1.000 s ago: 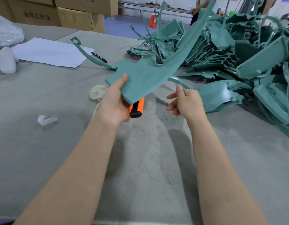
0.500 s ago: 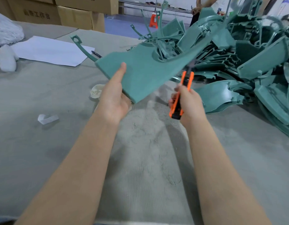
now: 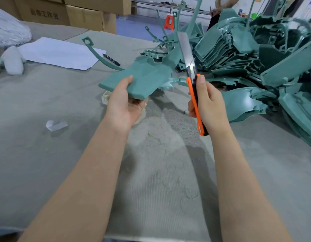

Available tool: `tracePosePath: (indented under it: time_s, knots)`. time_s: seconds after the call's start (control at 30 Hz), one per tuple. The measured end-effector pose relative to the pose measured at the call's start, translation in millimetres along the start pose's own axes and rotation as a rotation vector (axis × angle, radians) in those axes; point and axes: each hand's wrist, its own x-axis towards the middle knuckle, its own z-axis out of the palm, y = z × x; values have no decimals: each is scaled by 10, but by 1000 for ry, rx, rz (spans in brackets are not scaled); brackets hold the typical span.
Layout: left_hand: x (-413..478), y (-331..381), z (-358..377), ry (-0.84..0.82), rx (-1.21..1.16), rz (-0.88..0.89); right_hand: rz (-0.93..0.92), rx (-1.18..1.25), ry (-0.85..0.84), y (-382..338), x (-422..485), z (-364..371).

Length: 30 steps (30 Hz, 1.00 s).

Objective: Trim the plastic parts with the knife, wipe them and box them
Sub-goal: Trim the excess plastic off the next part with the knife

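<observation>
Gripping part (image 3: 144, 79) — left hand (image 3: 124, 105), thumb on top, fingers beneath | right hand (image 3: 209, 105) curled round knife (image 3: 194, 102) — blade raised, above bench (image 3: 81, 137)

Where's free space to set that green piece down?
Bare grey felt table shows on the left, between the white paper sheet and the near edge, apart from one white scrap. The right is crowded with piled green plastic parts.

Factory workshop, heaped green moulded parts (image 3: 242, 55), stacked cardboard cartons (image 3: 67, 11), felt-covered workbench (image 3: 46, 163)
</observation>
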Motion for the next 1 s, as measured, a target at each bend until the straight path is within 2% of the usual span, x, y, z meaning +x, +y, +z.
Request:
tracePosePath:
  time_s: [0.3,0.5,0.87,1.0]
  knots:
    - [-33,49,-11,-106,-142,-188,-55,-112,59,91,-2,22]
    - [-9,68,-39,-142,-226,-288,-92,-110,13,94,-34,91]
    - [-13,97,-57,-132,-355,-355,-117,-82,-88,113,-76,178]
    - [-38,89,-42,-134,-315,-330,-122,-64,-125,122,-83,202]
